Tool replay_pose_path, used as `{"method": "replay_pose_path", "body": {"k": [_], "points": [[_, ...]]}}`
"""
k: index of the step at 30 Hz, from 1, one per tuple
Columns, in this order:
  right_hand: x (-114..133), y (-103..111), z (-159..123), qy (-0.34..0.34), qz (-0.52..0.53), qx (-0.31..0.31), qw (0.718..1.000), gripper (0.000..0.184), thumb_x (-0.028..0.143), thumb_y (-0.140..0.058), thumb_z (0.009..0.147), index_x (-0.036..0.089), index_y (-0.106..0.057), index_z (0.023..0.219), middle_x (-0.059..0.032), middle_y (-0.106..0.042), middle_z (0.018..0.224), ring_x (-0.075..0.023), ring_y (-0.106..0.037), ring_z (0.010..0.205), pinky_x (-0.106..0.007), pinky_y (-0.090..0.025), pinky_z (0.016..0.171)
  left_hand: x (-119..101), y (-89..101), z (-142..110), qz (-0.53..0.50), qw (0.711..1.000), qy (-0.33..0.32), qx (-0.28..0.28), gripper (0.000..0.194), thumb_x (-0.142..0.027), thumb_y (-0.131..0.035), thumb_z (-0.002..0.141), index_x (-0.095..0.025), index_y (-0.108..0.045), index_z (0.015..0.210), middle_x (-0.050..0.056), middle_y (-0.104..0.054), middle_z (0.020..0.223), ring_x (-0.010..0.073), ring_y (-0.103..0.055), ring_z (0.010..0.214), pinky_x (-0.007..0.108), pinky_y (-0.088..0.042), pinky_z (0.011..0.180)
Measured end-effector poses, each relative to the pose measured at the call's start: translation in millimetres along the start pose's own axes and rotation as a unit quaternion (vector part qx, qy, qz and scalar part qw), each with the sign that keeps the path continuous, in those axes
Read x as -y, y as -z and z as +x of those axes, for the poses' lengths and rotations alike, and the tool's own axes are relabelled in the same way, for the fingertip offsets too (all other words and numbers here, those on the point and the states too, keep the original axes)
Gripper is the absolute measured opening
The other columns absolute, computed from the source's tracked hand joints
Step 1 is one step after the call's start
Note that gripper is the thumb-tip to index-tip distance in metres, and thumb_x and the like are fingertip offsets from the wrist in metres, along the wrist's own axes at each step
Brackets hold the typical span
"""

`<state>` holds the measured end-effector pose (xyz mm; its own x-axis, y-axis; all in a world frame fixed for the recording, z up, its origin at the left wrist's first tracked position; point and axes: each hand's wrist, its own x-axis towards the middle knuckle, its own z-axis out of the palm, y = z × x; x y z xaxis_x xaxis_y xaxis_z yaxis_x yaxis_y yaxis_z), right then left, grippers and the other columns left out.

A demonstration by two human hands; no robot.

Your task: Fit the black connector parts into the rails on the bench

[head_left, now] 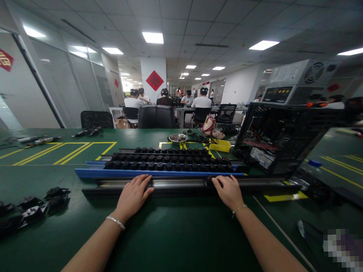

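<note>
A long black channel rail (177, 184) with a shiny inner face lies crosswise on the green table in front of me. My left hand (135, 193) rests on its left part, fingers stretched over the rail and thumb apart. Farther right, my right hand (228, 190) has its fingers bent at a small black part (207, 181) sitting in the channel. Just behind are blue rails (90, 173) holding rows of small black round-topped parts (169, 166). Fingertips of the right hand are partly hidden.
Loose black parts (30, 206) lie at the left. A metal bowl (178, 138) and a yellow tray (220, 145) stand behind the rails. An opened computer case (276, 136) with power supplies (301, 80) on top stands at the right. People sit at tables farther back.
</note>
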<state>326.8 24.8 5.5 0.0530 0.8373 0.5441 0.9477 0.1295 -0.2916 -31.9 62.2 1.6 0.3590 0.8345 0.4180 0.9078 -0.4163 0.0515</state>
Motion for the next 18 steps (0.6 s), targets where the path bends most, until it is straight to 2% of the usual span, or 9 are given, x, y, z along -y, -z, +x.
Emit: {"method": "replay_pose_path", "body": {"k": [18], "points": [[7.0, 2.2, 1.0, 0.022, 0.023, 0.034, 0.999, 0.037, 0.042, -0.034, 0.090, 0.023, -0.064, 0.078, -0.0018, -0.069, 0.087, -0.0177, -0.060, 0.085, -0.045, -0.025, 0.100, -0.1, -0.2, 0.0, 0.007, 1.000, -0.003, -0.001, 0.053, -0.052, -0.030, 0.088, -0.022, -0.045, 0.129, 0.006, -0.051, 0.129, 0.0223, -0.044, 0.118, 0.037, -0.040, 0.093]]}}
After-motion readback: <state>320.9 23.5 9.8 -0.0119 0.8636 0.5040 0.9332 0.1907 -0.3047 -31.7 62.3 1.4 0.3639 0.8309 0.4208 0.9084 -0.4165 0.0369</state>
